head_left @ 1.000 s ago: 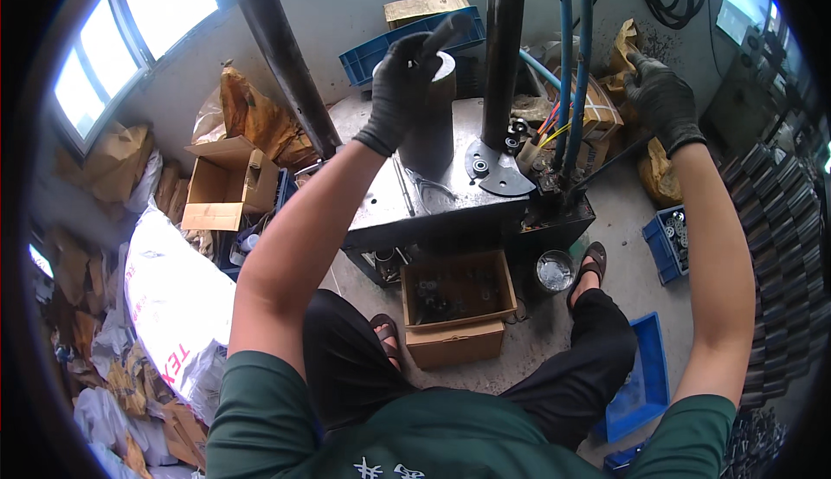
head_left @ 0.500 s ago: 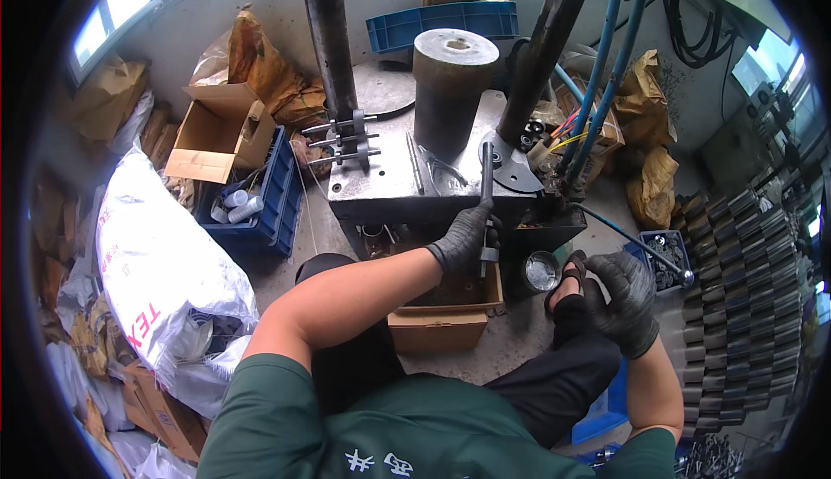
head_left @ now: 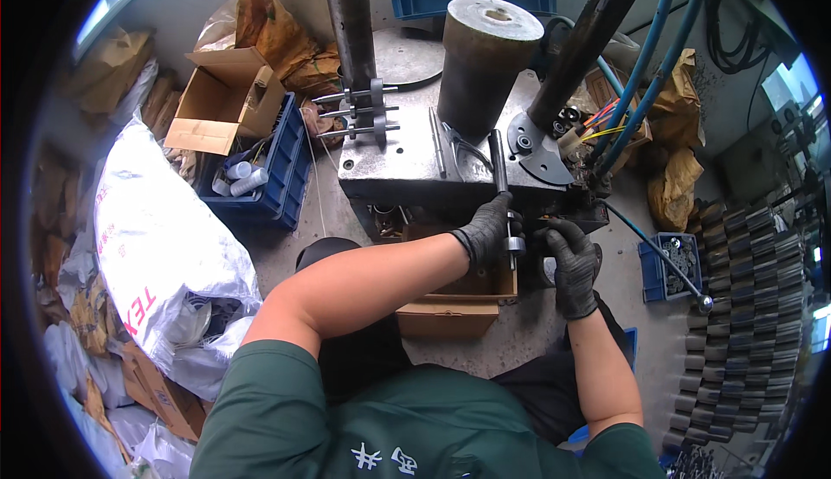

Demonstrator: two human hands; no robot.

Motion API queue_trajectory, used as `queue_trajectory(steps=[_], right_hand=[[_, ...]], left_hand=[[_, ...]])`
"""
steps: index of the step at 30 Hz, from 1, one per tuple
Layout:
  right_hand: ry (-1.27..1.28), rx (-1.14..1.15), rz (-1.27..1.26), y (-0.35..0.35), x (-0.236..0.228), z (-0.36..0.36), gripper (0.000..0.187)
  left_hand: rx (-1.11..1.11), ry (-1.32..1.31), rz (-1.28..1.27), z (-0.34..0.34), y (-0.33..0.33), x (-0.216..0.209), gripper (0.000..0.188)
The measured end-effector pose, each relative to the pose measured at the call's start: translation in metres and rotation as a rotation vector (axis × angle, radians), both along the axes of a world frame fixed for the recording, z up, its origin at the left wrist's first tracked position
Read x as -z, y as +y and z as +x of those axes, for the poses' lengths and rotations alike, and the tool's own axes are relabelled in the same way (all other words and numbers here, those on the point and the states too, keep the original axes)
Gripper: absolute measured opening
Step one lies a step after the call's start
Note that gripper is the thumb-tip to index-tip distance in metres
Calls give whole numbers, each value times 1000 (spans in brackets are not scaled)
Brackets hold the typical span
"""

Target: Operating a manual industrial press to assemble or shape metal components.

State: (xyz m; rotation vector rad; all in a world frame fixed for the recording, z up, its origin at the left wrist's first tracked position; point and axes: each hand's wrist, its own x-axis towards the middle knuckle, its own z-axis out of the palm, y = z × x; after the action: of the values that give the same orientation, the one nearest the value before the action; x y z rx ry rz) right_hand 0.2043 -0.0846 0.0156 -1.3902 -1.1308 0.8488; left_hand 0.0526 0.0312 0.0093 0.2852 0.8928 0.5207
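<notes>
My left hand (head_left: 487,233), in a dark grey glove, is wrapped round a dark metal shaft (head_left: 499,163) held upright in front of the workbench. Below the fist, the shaft's lower end carries a bright metal collar (head_left: 515,245) and a thinner tip. Just to the right, apart from the shaft, is my gloved right hand (head_left: 571,271). Its fingers are closed, and whatever they pinch is too small to make out. An open cardboard box (head_left: 450,319) lies beneath my hands. Partly hidden behind my right hand is a round tin (head_left: 549,271).
A steel bench plate (head_left: 389,163) bears a thick metal cylinder (head_left: 476,72) and several rods in discs (head_left: 372,114). A ball-ended lever (head_left: 658,254) slants out at right, above a blue bin (head_left: 666,284) of small parts. Stacked metal pieces (head_left: 736,306) line the right; a white sack (head_left: 164,254) stands left.
My right hand has moved up and left, from above my foot to beside the shaft. My left hand still grips the shaft. The view has shifted slightly.
</notes>
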Motion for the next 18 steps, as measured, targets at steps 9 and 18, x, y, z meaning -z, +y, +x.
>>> queue_trajectory(steps=[9, 18], right_hand=[[950, 57, -336, 7, 9, -22, 33], [1260, -371, -130, 6, -25, -34, 56]], left_hand=[[452, 53, 637, -46, -46, -36, 39], [297, 233, 1154, -67, -14, -78, 41]])
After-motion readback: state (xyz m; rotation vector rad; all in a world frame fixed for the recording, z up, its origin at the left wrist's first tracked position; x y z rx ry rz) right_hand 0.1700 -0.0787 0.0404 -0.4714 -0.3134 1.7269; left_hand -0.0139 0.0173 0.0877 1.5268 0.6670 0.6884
